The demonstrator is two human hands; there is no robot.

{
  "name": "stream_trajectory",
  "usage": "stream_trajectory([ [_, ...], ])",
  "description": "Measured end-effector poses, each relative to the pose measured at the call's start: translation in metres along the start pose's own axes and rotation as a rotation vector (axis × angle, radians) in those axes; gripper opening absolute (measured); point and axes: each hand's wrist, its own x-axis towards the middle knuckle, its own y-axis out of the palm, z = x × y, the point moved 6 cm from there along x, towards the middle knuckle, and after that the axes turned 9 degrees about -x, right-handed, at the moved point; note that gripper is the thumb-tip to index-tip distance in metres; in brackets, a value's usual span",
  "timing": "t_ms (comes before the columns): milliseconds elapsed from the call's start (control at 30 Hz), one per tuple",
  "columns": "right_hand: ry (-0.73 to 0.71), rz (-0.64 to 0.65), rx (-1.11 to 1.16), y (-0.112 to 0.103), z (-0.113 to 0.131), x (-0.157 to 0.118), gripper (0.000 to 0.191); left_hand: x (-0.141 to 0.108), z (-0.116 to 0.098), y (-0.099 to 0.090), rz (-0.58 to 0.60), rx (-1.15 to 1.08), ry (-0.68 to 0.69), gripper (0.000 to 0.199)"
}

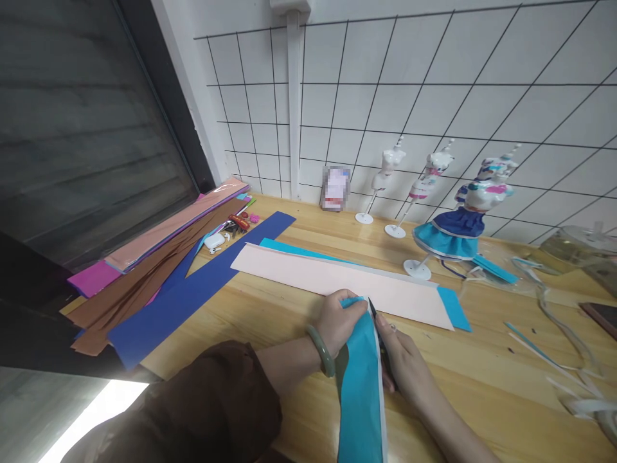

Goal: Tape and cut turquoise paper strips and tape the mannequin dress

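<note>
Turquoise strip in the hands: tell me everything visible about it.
The turquoise strip is long, thin and flexible, looking like paper or fabric, with a white band along its right edge and slight ripples. It runs toward the viewer and out of frame at the bottom. The left hand pinches its far end; the right hand holds a dark tool by its white edge, contact unclear.

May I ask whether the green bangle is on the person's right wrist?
No, the green bangle circles the left wrist, behind the left hand pinching the turquoise strip.
</note>
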Motion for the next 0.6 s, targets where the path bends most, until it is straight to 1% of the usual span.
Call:
stream_trajectory([
  [333,-0.009,0.01,0.025,0.0017,-0.0016,0.0022,0.061,0.0035,0.0036,-0.0016,-0.01,-0.036,-0.005,0.017],
  [600,-0.017,0.018,0.109,0.0031,-0.0032,0.0034,0.057,0.0017,0.0003,-0.0001,0.014,0.03,0.014,0.015],
])
